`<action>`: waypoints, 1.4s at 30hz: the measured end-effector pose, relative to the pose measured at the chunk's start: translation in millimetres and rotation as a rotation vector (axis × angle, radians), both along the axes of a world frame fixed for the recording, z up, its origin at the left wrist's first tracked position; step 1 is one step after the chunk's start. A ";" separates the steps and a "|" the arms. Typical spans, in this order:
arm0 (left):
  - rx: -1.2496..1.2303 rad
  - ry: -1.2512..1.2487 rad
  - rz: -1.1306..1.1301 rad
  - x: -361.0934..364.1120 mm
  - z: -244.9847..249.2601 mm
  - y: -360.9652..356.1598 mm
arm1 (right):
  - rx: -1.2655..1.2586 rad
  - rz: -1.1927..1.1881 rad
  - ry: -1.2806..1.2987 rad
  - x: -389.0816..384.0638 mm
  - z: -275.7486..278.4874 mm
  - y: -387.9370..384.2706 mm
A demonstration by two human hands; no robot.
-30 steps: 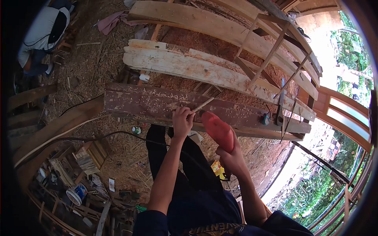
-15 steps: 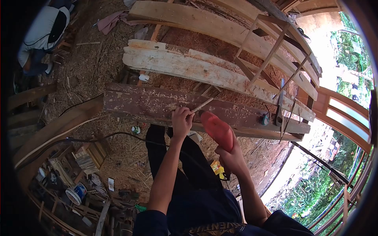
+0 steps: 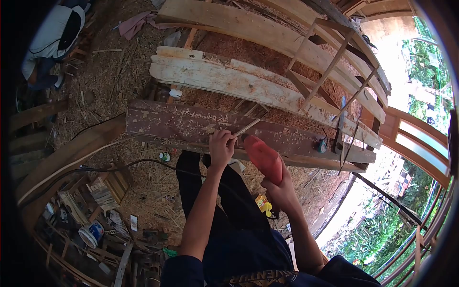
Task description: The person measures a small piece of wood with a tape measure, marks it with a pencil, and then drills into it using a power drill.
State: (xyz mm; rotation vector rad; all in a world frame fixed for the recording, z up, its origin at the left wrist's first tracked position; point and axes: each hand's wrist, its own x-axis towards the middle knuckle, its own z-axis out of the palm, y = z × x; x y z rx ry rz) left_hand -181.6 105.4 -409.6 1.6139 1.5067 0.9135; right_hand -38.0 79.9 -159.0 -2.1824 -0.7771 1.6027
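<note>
My right hand [image 3: 281, 190] is wrapped round the grip of a red power drill [image 3: 264, 160]. The drill's dark front end points up and left, close to the fingers of my left hand [image 3: 221, 147]. Those fingers are closed on the near end of a thin wooden strip [image 3: 248, 126], which slants up to the right. Both hands are over a brown-painted plank [image 3: 165, 119] strewn with wood shavings. Whether the drill's tip touches the strip or the plank is too small to tell.
A weathered pale board [image 3: 205, 74] and further long boards [image 3: 239, 24] lie beyond the plank. A handsaw [image 3: 340, 129] and a small teal-and-dark object [image 3: 321, 144] rest at the right. A black cable [image 3: 138, 161] crosses at left. Another person [image 3: 52, 36] is bent over, upper left.
Both hands, the drill and the strip stay almost exactly where they were. Only the view has shifted very slightly.
</note>
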 end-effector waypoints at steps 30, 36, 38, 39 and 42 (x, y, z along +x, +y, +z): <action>0.039 0.047 0.045 7.6 -1.2 -4.8 | -0.043 -0.061 0.023 1.1 -10.9 -20.4; 0.034 0.070 0.036 8.3 -1.9 -4.9 | 0.000 -0.088 0.037 -3.6 -11.0 -23.8; 0.039 0.056 0.037 8.8 -4.3 -4.8 | 0.062 -0.056 0.018 -4.3 -15.6 -28.8; 0.041 0.049 0.038 8.5 -4.9 -4.5 | 0.089 -0.037 0.007 -4.9 -16.7 -30.0; 0.006 0.042 0.043 9.4 -4.8 -4.6 | 0.107 0.003 -0.011 -5.5 -12.9 -27.9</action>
